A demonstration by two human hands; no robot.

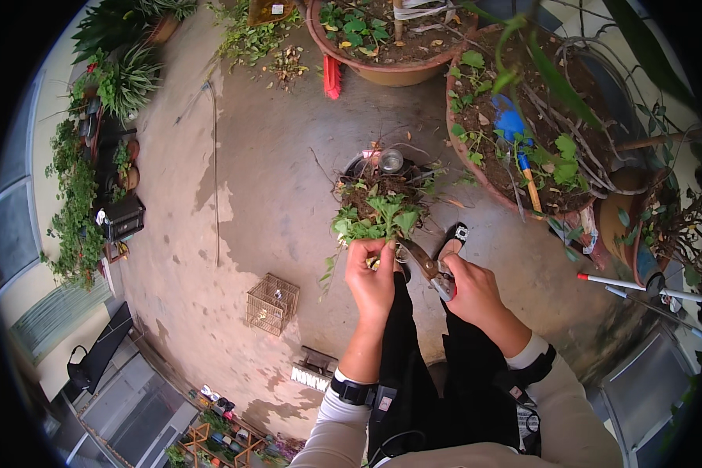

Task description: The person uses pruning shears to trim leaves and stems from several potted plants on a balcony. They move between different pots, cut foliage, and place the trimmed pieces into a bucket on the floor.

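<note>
My left hand (371, 278) pinches the stem of a leafy green cutting (391, 216) between thumb and fingertips. My right hand (474, 288) is closed around the handles of a pair of pruning shears (426, 263). The rusty blades point up and left, close beside the stem at my left fingertips; whether they touch it I cannot tell. Beyond the hands, a dark container holds soil, roots and dry twigs (380, 190), with a clear glass jar (391, 160) at its far side. The cutting's leaves overlap its near part.
Large planters (380, 65) stand ahead and at the right (465, 158); the right one holds a blue hand trowel (510, 124). A red brush (331, 77) lies by the far planter. A wire cage (272, 304) stands on the floor at left. Poles (637, 284) lie at right.
</note>
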